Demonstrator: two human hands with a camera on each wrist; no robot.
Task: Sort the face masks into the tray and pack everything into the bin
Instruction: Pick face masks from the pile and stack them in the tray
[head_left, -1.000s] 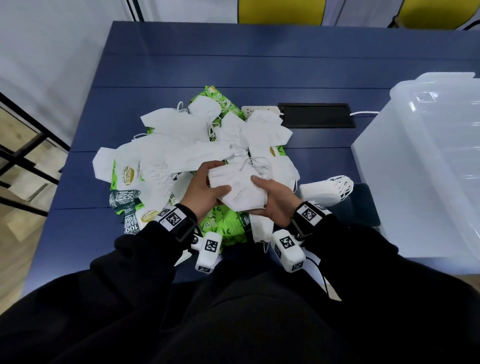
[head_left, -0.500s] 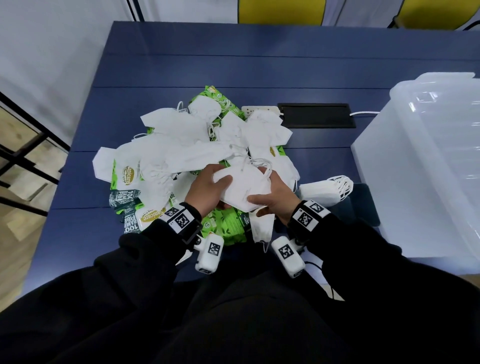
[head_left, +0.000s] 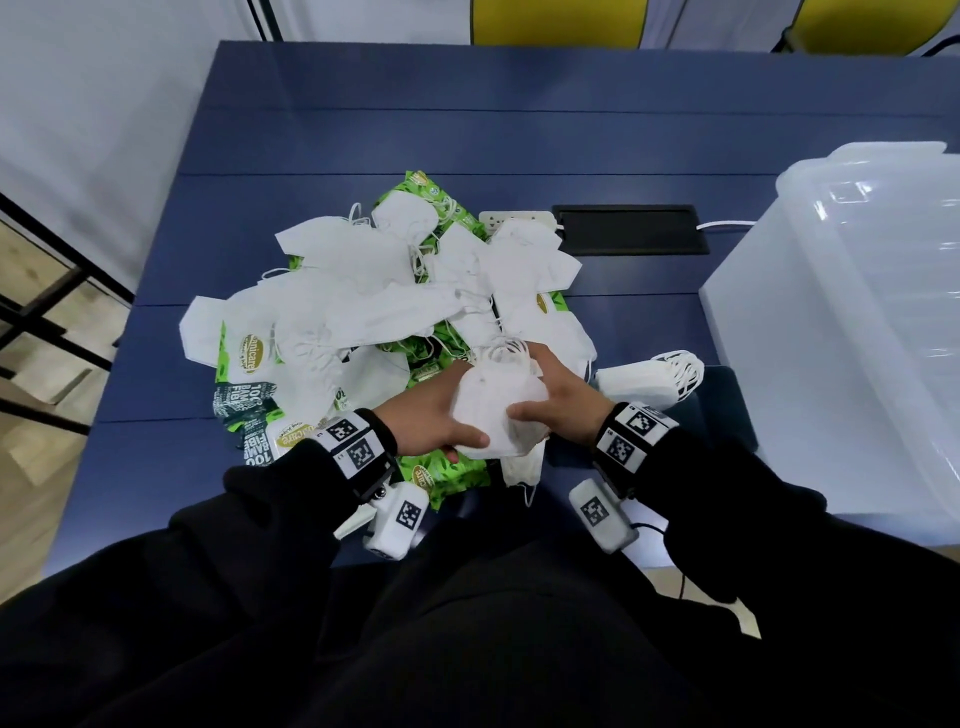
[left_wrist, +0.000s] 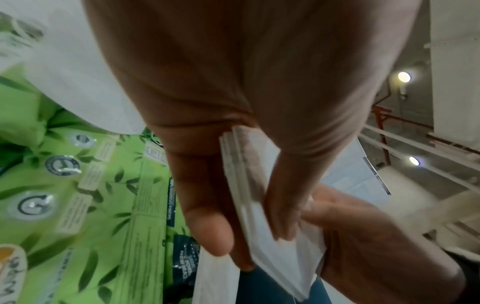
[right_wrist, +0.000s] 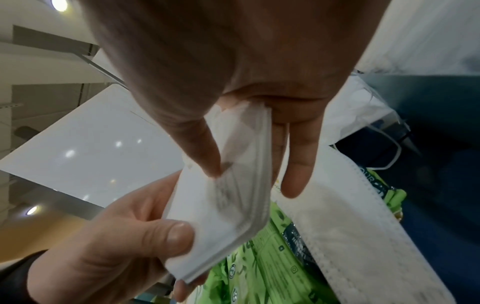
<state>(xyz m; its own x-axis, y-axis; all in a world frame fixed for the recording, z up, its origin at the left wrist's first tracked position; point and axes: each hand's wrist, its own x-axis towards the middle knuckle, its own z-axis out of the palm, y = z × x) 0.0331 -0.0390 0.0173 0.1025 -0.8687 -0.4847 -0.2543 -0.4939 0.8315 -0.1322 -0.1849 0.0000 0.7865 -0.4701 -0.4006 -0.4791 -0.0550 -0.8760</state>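
Observation:
Both hands hold one small stack of folded white face masks (head_left: 498, 410) just above the near edge of the pile. My left hand (head_left: 467, 436) pinches its near left corner, thumb on top; in the left wrist view the stack's edge (left_wrist: 241, 181) sits between thumb and fingers. My right hand (head_left: 540, 395) grips the right side, and the stack (right_wrist: 233, 195) shows between thumb and fingers. Behind them spreads a loose pile of masks (head_left: 363, 291). A neat mask stack (head_left: 639, 384) lies on the dark blue tray (head_left: 727, 410) to the right.
Green wipe packs (head_left: 452, 473) lie under and around the pile. A large translucent bin (head_left: 841, 338) stands at the table's right edge. A white power strip (head_left: 514, 215) and a black cable hatch (head_left: 628, 228) sit behind the pile.
Both hands drew the masks slightly nearer to me and squeezed them into a tighter bundle, ear loops now bunched at the far end.

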